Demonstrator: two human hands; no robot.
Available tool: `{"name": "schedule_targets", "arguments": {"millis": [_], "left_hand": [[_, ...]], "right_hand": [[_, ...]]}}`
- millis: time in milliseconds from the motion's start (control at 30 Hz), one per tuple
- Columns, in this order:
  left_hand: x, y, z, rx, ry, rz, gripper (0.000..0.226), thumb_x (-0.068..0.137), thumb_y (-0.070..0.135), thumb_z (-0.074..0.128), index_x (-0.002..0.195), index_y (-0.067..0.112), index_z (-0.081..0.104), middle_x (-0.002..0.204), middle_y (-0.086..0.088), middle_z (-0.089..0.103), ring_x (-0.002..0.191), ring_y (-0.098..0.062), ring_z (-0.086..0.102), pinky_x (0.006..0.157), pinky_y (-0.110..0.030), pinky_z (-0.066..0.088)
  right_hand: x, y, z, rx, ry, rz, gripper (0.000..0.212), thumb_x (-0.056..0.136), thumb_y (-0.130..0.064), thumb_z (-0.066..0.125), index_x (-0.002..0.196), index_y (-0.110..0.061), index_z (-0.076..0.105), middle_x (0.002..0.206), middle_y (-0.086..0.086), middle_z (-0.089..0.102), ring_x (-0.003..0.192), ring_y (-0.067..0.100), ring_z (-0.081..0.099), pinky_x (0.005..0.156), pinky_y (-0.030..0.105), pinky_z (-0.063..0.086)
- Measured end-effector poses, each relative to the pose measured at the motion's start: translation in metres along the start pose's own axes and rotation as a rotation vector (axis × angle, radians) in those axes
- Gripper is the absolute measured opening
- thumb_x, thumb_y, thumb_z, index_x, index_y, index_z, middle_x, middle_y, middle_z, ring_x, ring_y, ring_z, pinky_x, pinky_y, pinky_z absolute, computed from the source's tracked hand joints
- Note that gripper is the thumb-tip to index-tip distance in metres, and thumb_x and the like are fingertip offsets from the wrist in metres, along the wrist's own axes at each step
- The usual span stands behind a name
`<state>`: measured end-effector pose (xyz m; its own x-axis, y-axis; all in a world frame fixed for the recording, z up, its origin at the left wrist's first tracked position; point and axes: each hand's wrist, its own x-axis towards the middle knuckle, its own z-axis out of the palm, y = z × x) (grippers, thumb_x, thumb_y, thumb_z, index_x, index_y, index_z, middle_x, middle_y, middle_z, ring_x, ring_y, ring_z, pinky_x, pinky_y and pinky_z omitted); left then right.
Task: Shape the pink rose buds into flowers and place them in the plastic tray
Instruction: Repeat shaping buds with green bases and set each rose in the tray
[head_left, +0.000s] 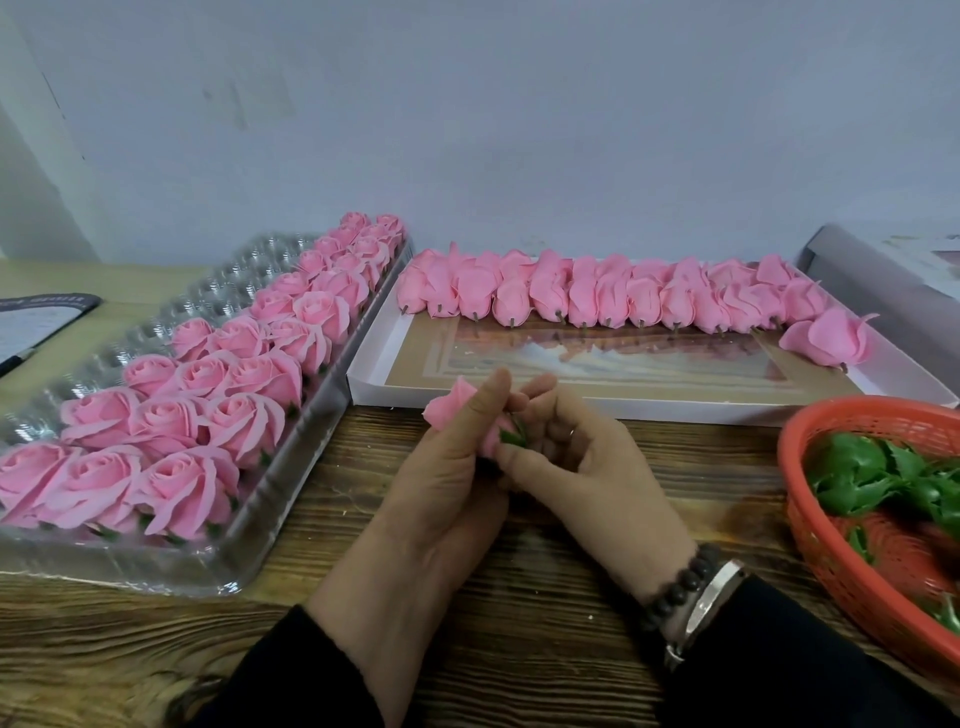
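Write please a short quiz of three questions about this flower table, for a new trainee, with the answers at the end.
1. True or false: the clear plastic tray at the left is completely filled with shaped roses.
2. Which container holds the green leaf pieces? A) the white flat box B) the red mesh basket C) the plastic tray
3. What do both hands hold at this moment?

Key:
1. False: its left columns of cups are still bare.
2. B, the red mesh basket. The white flat box holds the row of unshaped buds.
3. One pink bud; the left hand grips it and the right hand pinches at its green base.
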<state>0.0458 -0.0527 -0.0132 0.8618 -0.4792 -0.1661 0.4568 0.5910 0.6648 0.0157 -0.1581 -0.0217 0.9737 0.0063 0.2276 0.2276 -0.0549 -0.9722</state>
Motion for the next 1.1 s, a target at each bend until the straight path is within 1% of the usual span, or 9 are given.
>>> {"name": "schedule_targets", "arguments": {"millis": [133, 200, 267, 367, 533, 700, 867, 1000, 1100], "left_hand": [[-0.001, -0.001, 0.001, -0.013, 0.077, 0.051, 0.023, 0.06, 0.03, 0.071, 0.069, 0.009, 0.071, 0.087, -0.018, 0.065, 0.087, -0.029, 0.064, 0.086, -0.044, 0.052], [0.0, -0.002, 0.001, 0.007, 0.089, 0.061, 0.025, 0.062, 0.03, 0.07, 0.072, 0.008, 0.069, 0.09, -0.018, 0.064, 0.092, -0.03, 0.062, 0.094, -0.046, 0.048], [0.0, -0.003, 0.001, 0.024, 0.079, 0.057, 0.032, 0.064, 0.03, 0.068, 0.082, 0.003, 0.068, 0.094, -0.019, 0.064, 0.096, -0.03, 0.063, 0.097, -0.045, 0.046], [-0.001, -0.002, 0.001, 0.055, 0.051, 0.042, 0.028, 0.061, 0.028, 0.069, 0.076, 0.005, 0.073, 0.091, -0.017, 0.066, 0.093, -0.028, 0.063, 0.094, -0.041, 0.048], [0.0, -0.001, 0.0, 0.091, 0.029, 0.036, 0.046, 0.06, 0.025, 0.07, 0.097, -0.003, 0.066, 0.106, -0.025, 0.061, 0.104, -0.035, 0.06, 0.097, -0.043, 0.046], [-0.001, -0.002, -0.001, 0.118, 0.052, 0.077, 0.026, 0.06, 0.025, 0.073, 0.078, 0.006, 0.073, 0.091, -0.019, 0.062, 0.094, -0.031, 0.059, 0.092, -0.041, 0.047], [-0.002, 0.002, -0.002, 0.188, 0.006, 0.073, 0.053, 0.055, 0.024, 0.081, 0.098, -0.003, 0.065, 0.096, -0.02, 0.061, 0.095, -0.03, 0.063, 0.085, -0.036, 0.054], [-0.003, 0.001, -0.003, 0.358, 0.12, 0.244, 0.032, 0.067, 0.018, 0.072, 0.086, -0.007, 0.067, 0.081, -0.02, 0.067, 0.076, -0.026, 0.067, 0.071, -0.033, 0.058], [-0.003, 0.004, -0.004, 0.746, 0.21, 0.423, 0.009, 0.078, 0.009, 0.068, 0.077, 0.0, 0.07, 0.075, -0.017, 0.071, 0.07, -0.024, 0.068, 0.065, -0.028, 0.057]], "right_hand": [[-0.001, 0.005, 0.005, -0.147, 0.029, -0.033, 0.046, 0.067, -0.016, 0.077, 0.089, -0.047, 0.051, 0.084, -0.02, 0.061, 0.072, -0.001, 0.058, 0.067, 0.015, 0.046], [-0.001, 0.005, 0.005, -0.248, 0.055, -0.072, 0.055, 0.067, -0.015, 0.077, 0.085, -0.057, 0.045, 0.085, -0.026, 0.059, 0.073, -0.001, 0.059, 0.067, 0.012, 0.045], [-0.001, 0.005, 0.005, -0.285, 0.087, -0.104, 0.052, 0.068, -0.015, 0.076, 0.083, -0.055, 0.047, 0.086, -0.022, 0.061, 0.072, 0.001, 0.059, 0.068, 0.013, 0.046], [-0.001, 0.003, 0.004, -0.175, 0.074, -0.085, 0.035, 0.068, -0.018, 0.075, 0.079, -0.045, 0.055, 0.083, -0.016, 0.062, 0.065, 0.001, 0.056, 0.066, 0.018, 0.047], [0.0, -0.003, -0.001, 0.043, -0.025, -0.037, 0.018, 0.076, 0.001, 0.071, 0.084, -0.011, 0.059, 0.077, -0.002, 0.06, 0.062, 0.008, 0.054, 0.058, 0.017, 0.045], [-0.002, -0.002, 0.004, -0.081, 0.027, -0.038, 0.032, 0.072, -0.002, 0.074, 0.085, -0.025, 0.055, 0.069, -0.011, 0.058, 0.062, 0.001, 0.052, 0.062, 0.015, 0.043], [-0.002, -0.007, -0.004, 0.05, -0.047, -0.021, 0.017, 0.078, 0.003, 0.068, 0.074, -0.011, 0.059, 0.049, -0.014, 0.049, 0.047, -0.005, 0.045, 0.05, 0.006, 0.036], [-0.001, -0.006, -0.002, -0.011, -0.041, 0.0, 0.021, 0.081, 0.003, 0.065, 0.086, -0.017, 0.064, 0.064, -0.007, 0.058, 0.059, 0.002, 0.053, 0.057, 0.009, 0.043], [0.0, -0.005, -0.005, -0.117, 0.106, -0.099, 0.029, 0.082, 0.004, 0.062, 0.093, -0.023, 0.061, 0.083, 0.002, 0.064, 0.073, 0.002, 0.056, 0.069, 0.009, 0.044]]}}
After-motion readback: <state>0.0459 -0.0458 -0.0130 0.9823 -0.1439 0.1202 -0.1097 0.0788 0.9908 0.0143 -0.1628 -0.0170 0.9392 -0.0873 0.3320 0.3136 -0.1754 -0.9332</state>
